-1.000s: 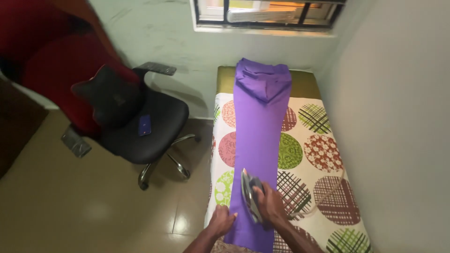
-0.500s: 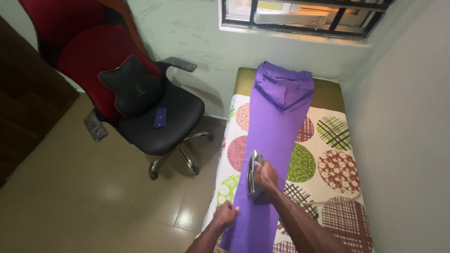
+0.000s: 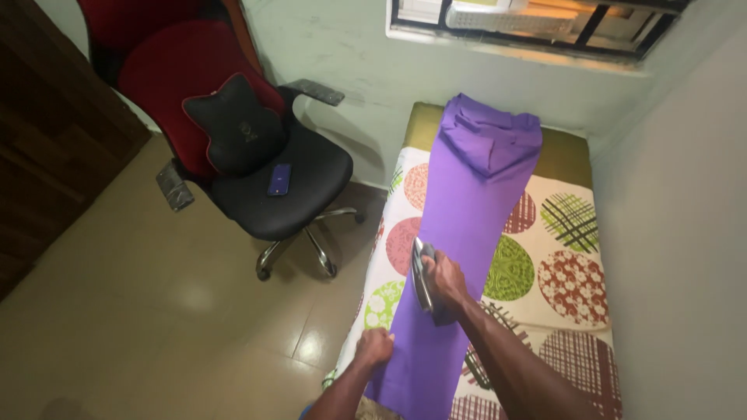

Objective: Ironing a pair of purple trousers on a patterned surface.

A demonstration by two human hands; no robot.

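Pressing a long purple garment (image 3: 467, 233), the person has the iron (image 3: 421, 274) about midway along its length, near the left edge of the cloth. The right hand (image 3: 446, 281) is wrapped tight around the iron's handle, and the left hand (image 3: 375, 346) is curled into a loose fist, pinching or pinning the left edge of the garment nearer to the person than the iron; I cannot tell whether it actually grips the cloth.

Judging from how things lie, the work looks roughly halfway: the stretch beyond the iron, up to the folded, bunched top end by the window (image 3: 537, 23), appears yet to be passed over, though the fabric everywhere looks fairly flat, so I cannot be sure which part is finished.

The garment is plain violet, narrow and straight, laid lengthwise over a bed sheet (image 3: 560, 272) printed with coloured circles. Left of the garment, on the tiled floor (image 3: 156, 311), stands a black and red office chair (image 3: 257, 163) with a phone (image 3: 279, 179) on its seat.
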